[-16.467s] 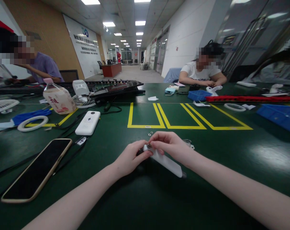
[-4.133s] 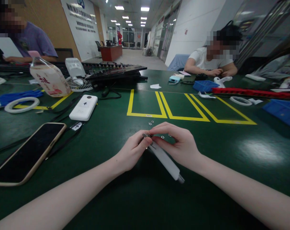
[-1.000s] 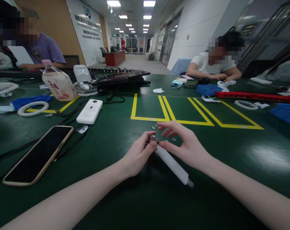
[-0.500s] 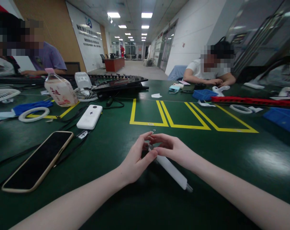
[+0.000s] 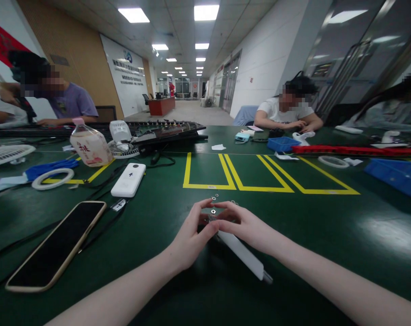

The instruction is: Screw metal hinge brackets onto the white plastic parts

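Note:
In front of me, a white bar with metal ends slants from my fingers down to the right, its near metal tip free. My left hand curls around the bar's far metal end, thumb pressed along it. From the other side, my right hand meets the same end, its thumb and bent fingers closed close to the left thumb. The fingers partly hide what lies between them. A small metal nut shows between the two hands' fingertips. Just beyond lie small rings on the green table.
Left are a phone, a white power bank with straps, a tape roll and a drink bottle. Yellow tape outlines lie ahead. Blue trays stand at the right. Other people sit across the table.
My view has tilted up a little, so the table things sit lower. The hands stay together at the bar's end; the nut between the fingertips now shows more clearly.

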